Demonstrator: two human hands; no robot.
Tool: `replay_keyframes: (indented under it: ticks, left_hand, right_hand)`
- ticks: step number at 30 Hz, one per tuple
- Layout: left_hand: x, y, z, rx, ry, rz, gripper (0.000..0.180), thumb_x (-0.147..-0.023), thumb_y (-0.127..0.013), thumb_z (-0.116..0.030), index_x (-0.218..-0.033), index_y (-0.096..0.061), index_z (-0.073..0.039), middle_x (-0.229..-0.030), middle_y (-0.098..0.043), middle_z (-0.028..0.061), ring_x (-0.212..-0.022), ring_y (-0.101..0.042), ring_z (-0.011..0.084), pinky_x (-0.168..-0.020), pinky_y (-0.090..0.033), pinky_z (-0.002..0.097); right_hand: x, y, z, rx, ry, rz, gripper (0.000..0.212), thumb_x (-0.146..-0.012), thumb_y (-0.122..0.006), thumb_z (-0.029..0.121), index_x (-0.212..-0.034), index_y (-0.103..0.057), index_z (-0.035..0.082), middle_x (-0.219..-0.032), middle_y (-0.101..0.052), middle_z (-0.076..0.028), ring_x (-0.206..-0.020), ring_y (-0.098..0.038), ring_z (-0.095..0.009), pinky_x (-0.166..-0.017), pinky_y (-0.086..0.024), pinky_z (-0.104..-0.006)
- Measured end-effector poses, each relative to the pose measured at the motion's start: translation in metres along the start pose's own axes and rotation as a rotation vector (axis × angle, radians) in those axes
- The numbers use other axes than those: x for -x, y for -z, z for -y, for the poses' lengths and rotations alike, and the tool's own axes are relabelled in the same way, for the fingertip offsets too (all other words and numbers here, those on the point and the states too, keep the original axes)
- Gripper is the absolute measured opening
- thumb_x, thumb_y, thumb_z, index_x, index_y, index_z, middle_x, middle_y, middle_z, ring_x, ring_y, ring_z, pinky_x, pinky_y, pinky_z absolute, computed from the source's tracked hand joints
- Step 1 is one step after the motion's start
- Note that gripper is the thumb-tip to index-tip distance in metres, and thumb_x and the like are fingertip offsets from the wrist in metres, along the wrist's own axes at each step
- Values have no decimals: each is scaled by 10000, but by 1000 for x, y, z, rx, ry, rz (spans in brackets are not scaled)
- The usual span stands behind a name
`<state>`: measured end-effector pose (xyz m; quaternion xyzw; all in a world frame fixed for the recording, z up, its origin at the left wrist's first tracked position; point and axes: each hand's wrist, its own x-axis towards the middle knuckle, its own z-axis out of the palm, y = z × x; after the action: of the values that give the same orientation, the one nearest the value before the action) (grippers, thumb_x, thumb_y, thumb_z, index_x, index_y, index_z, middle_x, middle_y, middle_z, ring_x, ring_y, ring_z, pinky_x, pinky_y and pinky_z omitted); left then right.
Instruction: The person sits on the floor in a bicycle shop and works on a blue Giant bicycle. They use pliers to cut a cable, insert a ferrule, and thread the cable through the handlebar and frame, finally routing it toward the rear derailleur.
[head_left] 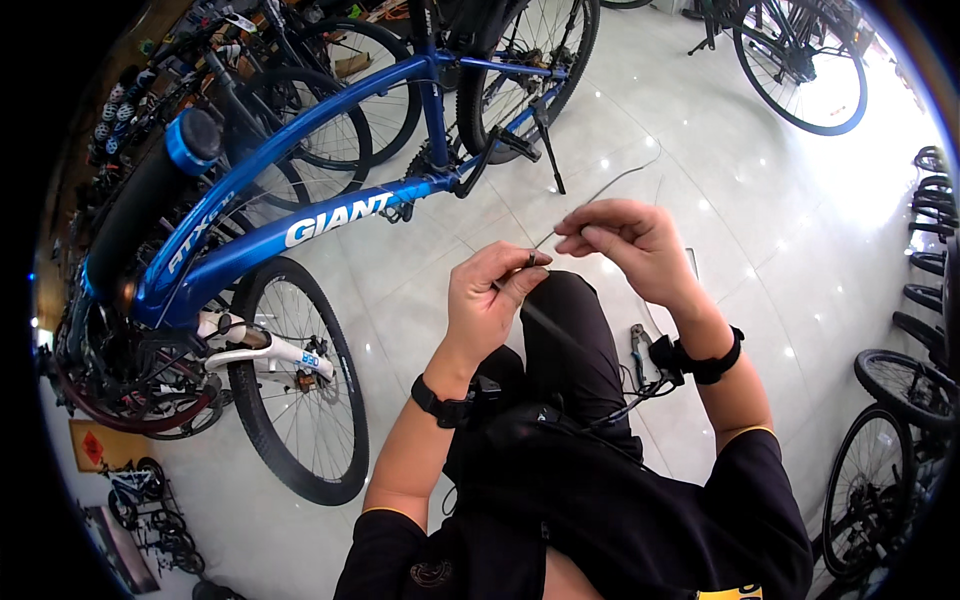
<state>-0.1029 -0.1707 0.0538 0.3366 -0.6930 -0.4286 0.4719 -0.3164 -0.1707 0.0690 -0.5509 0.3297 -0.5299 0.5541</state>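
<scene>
My left hand (490, 300) pinches the end of a thin black cable housing (545, 325) that runs down over my knee. My right hand (625, 240) pinches a thin steel inner cable (615, 182), which curves away over the floor toward the upper right. The two hands are close together, the cable's end meeting the housing's end at my left fingertips. A blue bicycle (300, 170) stands to my left, its front wheel (300, 385) beside my left forearm.
Pliers (638, 350) lie on the white tiled floor by my right wrist. More bicycles stand at the top right (800, 60) and along the right edge (890, 440). A black saddle and seatpost (150, 190) jut out at upper left.
</scene>
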Motion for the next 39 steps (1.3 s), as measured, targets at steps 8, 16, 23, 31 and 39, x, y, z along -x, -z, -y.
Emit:
replay_keyframes:
  ticks: [8, 16, 23, 31, 39]
  left_hand:
    - [6, -5, -8, -61, -169, 3, 115, -828, -694, 35, -943, -692, 22, -878, -646, 73, -743, -603, 132, -629, -475, 226]
    - [11, -2, -8, -78, -196, 1, 140, -813, -717, 40, -945, -693, 2, -848, -641, 60, -724, -595, 114, -614, -466, 215]
    - [15, 0, -1, 18, -180, -81, 103, -836, -713, 19, -934, -691, -5, -845, -639, 45, -698, -555, 84, -600, -426, 203]
    - [29, 3, 5, 321, -72, -358, 71, -886, -679, -10, -952, -658, 8, -893, -635, 35, -750, -578, 85, -650, -453, 199]
    - [60, 6, 29, 311, 126, -554, 202, -1023, -487, -150, -1066, -611, 3, -969, -682, 112, -505, -276, 5, -462, -228, 192]
  right_hand:
    - [9, -33, 13, 1, 157, -73, 133, -896, -616, -36, -1027, -636, -35, -958, -693, -89, -938, -677, -150, -818, -545, -275]
    - [15, -27, -8, -148, 49, -25, 116, -932, -555, 1, -1044, -568, -27, -913, -649, -84, -751, -610, -102, -667, -503, -227]
    - [20, -31, -42, -132, -235, 131, 223, -961, -422, 73, -1147, -508, -14, -729, -461, 17, -629, -407, -65, -546, -338, -214]
    - [16, -37, -159, 359, -147, 404, 365, -977, -554, 361, -1034, -630, 8, -754, -599, -93, -697, -556, -191, -657, -456, -353]
    - [-11, 28, -129, 321, -2, -247, 172, -940, -569, 122, -1042, -474, 22, -614, -430, -28, -566, -416, -108, -532, -344, -277]
